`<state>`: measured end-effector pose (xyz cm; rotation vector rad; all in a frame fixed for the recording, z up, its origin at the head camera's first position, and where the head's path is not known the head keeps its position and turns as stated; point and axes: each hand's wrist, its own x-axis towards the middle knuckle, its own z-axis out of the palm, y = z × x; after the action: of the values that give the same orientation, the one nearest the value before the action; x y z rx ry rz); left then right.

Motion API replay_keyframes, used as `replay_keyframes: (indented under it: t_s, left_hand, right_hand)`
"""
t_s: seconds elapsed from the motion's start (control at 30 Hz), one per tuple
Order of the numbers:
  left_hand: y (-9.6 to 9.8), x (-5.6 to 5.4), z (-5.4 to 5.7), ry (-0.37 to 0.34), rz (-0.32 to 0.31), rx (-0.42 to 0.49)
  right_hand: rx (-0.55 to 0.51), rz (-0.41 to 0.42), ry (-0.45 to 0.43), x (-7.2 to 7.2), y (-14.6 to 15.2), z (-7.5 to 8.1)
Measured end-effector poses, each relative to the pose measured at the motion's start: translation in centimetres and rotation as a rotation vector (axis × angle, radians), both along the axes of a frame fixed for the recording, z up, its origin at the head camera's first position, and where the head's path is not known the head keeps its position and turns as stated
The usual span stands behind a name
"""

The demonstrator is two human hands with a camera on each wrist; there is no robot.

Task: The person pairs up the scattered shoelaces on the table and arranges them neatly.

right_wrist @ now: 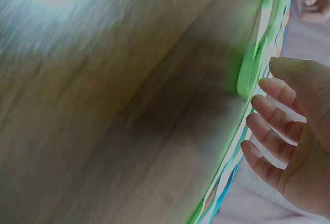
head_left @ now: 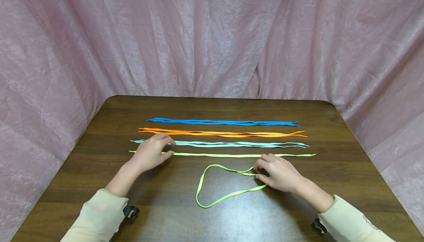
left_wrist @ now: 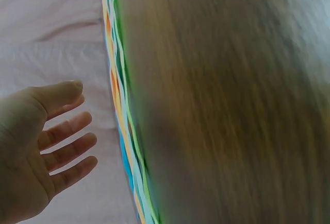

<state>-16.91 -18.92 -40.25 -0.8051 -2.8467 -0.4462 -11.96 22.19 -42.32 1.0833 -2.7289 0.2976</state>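
In the head view, my right hand (head_left: 281, 172) is beside a loose yellow-green shoelace (head_left: 228, 196) that lies in a wide loop, partly hidden behind the fingers. The right wrist view shows the fingers of this hand (right_wrist: 301, 136) bent and apart, a fold of green lace (right_wrist: 247, 74) just beyond the fingertips. My left hand (head_left: 152, 152) is over the left part of a straight yellow-green lace (head_left: 212, 155) and the pale-blue laces (head_left: 228, 144). Its fingers are spread and loosely bent in the left wrist view, with nothing between them.
Farther back, orange laces (head_left: 225, 134) and blue laces (head_left: 218, 122) lie stretched in parallel rows across the brown wooden table (head_left: 185, 220). Pink curtains (head_left: 212, 39) hang behind the table and at both sides.
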Motion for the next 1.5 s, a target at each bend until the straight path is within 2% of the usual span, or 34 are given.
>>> replay_keyframes:
  t_s: [0.47, 0.77, 1.13, 1.3, 1.5]
  left_hand:
    - [4.6, -0.3, -0.5, 0.027, -0.143, -0.034]
    - [8.4, -0.5, -0.7, 0.031, -0.27, -0.103]
    - [12.9, -0.2, 0.3, 0.064, -0.366, -0.201]
    - [15.0, 0.3, 0.4, 0.09, -0.4, -0.264]
    - [17.5, 0.6, 0.0, 0.092, -0.425, -0.312]
  right_hand:
    - [-0.006, 0.083, 0.105, -0.1, -2.3, -1.1]
    - [0.0, 0.066, 0.111, 0.0, -2.6, -1.2]
    - [-0.09, -0.031, 0.045, -0.1, -0.3, 0.0]
    - [-0.14, -0.05, 0.074, -0.2, 1.2, 0.5]
    - [-0.166, -0.063, 0.09, 0.0, 2.7, 0.7]
